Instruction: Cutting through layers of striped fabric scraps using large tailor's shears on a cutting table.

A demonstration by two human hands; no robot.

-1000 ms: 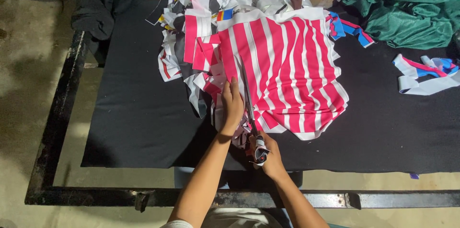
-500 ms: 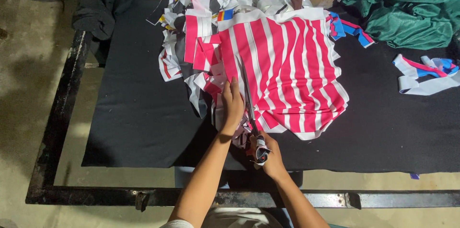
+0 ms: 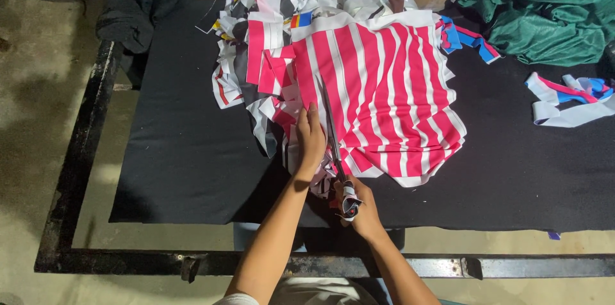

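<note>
Centrally, a pink-and-white striped fabric piece (image 3: 384, 100) lies spread on a black cloth mat (image 3: 186, 151) covering a dark metal-framed table (image 3: 77, 151). Left hand (image 3: 310, 141): flat, fingers extended, pressing the striped fabric just beside the cut line; it grasps nothing. Right hand (image 3: 359, 206): clenched around the wrapped handles of long metal scissors (image 3: 333, 141), whose blades run up into the fabric near its left edge. Behind: a heap of mixed fabric scraps (image 3: 269, 29). Right: loose blue, red and white strips (image 3: 567, 97) and crumpled green cloth (image 3: 544, 4).
</note>
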